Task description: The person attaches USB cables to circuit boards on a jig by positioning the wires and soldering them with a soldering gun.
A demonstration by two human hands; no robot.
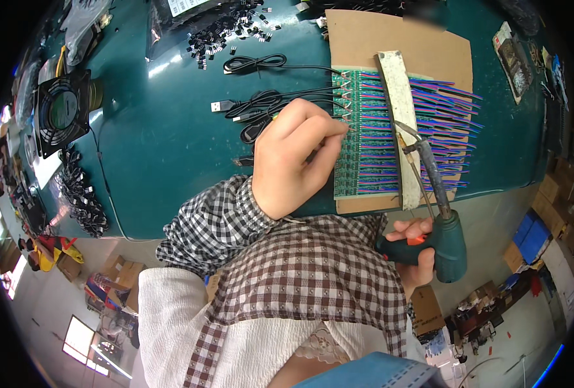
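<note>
My left hand [293,155] is closed in a pinch at the left edge of a green circuit board panel [346,184]. Its fingertips seem to hold the end of a black USB cable, though the fingers hide most of it. Several black USB cables [254,63] lie coiled to the left, their wire ends reaching the panel. My right hand [416,252] grips a dark green soldering gun [450,249] by its handle. The gun's bent tip rises over a worn white bar [400,97], which lies across thin blue, red and black wires [445,119] running from the panel's right side.
Brown cardboard [397,35] lies beneath the panel on the green table [164,142]. A black fan [64,113] stands at the left, near a heap of black cables [83,200]. Small black connectors [216,39] are scattered at the back. A stained block [514,64] lies far right.
</note>
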